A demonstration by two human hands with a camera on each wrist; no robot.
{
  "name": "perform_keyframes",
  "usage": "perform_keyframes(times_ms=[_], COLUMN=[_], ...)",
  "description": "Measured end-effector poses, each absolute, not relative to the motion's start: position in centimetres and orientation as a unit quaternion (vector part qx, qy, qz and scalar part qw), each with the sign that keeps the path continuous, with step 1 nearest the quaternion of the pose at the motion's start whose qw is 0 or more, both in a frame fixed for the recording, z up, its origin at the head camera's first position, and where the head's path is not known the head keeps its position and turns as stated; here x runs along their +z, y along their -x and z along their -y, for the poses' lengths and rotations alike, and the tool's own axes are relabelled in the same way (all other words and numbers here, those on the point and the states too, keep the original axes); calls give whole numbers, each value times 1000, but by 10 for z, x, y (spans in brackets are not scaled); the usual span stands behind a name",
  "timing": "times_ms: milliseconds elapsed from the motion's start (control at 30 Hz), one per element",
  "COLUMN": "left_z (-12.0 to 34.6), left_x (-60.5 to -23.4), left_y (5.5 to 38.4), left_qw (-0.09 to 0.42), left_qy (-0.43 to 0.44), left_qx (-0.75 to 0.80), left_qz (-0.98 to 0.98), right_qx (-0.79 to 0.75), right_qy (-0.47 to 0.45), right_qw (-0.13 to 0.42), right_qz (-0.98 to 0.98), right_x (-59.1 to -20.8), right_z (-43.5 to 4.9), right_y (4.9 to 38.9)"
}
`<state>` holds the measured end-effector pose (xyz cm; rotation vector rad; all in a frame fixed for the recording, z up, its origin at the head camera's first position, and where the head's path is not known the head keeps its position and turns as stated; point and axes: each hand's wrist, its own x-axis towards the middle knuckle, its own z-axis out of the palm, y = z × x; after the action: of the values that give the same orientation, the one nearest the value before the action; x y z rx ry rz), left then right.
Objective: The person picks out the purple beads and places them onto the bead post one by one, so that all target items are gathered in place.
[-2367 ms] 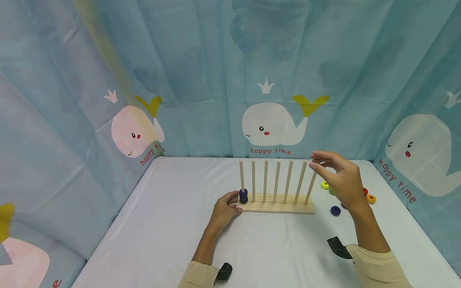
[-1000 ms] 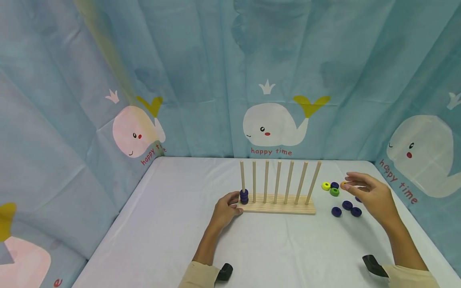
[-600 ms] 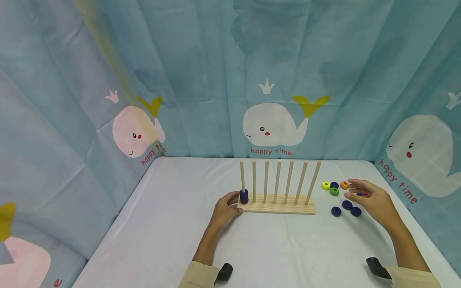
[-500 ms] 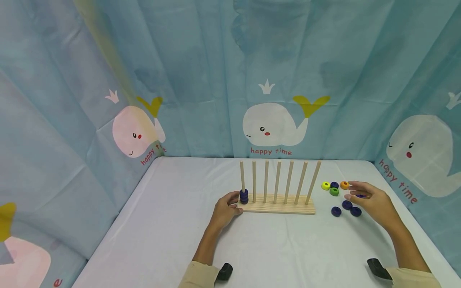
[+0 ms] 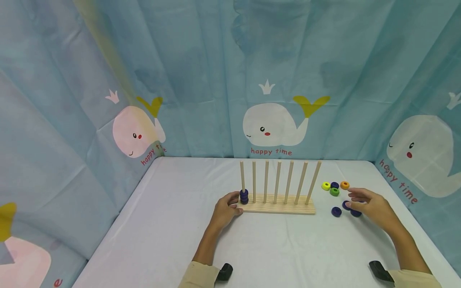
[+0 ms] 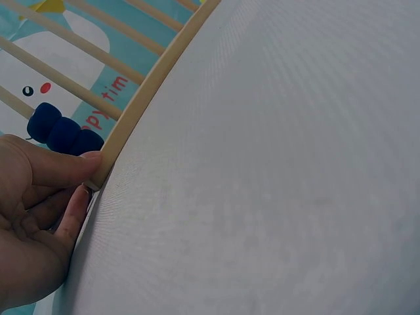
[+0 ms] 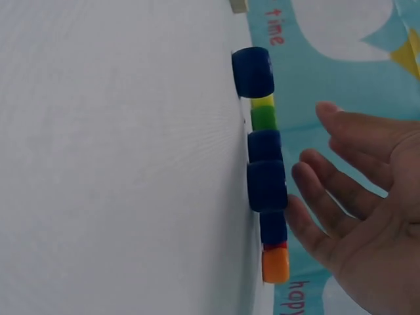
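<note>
A wooden peg stand (image 5: 276,206), with several upright pegs on a flat base, stands on the white table. Dark blue beads (image 5: 243,197) are stacked on its leftmost peg. My left hand (image 5: 224,210) grips the left end of the base between thumb and fingers, just beside that stack. To the right of the stand, my right hand (image 5: 372,206) is held low over loose dark blue beads (image 7: 267,187), partly covering them in the head view. Its fingers are spread and hold nothing in the right wrist view.
Behind the right hand lie a yellow bead (image 5: 325,185), a green bead (image 5: 334,192), another blue bead (image 5: 334,185) and an orange bead (image 5: 344,185). A sliver of a red bead (image 7: 275,246) shows in the right wrist view. A whale-print curtain (image 5: 201,120) hangs around the table.
My right hand has come down from the rightmost peg to the loose beads on the right, then shifted slightly nearer the front blue ones. The left hand and the stand keep their place.
</note>
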<state>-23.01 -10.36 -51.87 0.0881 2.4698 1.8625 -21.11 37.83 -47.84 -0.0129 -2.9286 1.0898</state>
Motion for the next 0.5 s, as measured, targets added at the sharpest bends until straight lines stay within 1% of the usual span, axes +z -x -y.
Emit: perform_keyframes(times_ms=[267, 500], left_z=[104, 104], left_x=[-518, -517], left_y=[230, 229], left_qw=[25, 23], left_qy=[-26, -29], left_qx=[600, 601], left_qz=[-799, -798], right_qx=[338, 323], right_qy=[4, -12], right_qw=[-16, -19], right_qz=[941, 946], right_x=[-481, -480], right_z=[-380, -379], right_y=[215, 215])
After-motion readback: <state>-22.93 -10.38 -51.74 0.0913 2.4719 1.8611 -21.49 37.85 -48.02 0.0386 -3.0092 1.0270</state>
